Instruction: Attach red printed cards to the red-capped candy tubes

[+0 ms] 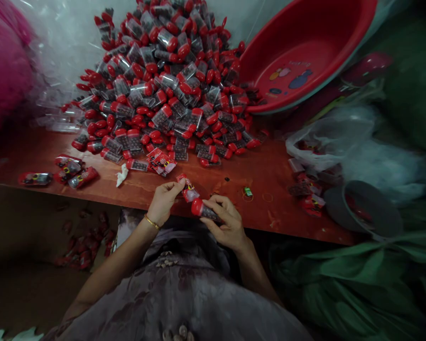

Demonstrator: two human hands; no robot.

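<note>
Between thumb and fingers, my left hand point(164, 201) pinches one end of a small red printed wrapper point(190, 190). Close beside it, my right hand point(229, 222) grips a clear plastic tube with a red cap point(197, 207) and dark contents. The capped end points left, toward the wrapper's lower end; whether the two touch I cannot tell. A stack of the same printed wrappers point(161, 161) lies on the table just beyond my left hand. Behind it rises a large heap of red-capped tubes point(170, 85).
Several wrapped tubes point(71, 170) lie at the left on the red-brown table point(135, 192). A red basin point(305, 52) tilts at the back right. A grey bowl point(364, 208) and plastic bags point(341, 132) stand at the right. Red packets point(85, 246) lie below the table edge.
</note>
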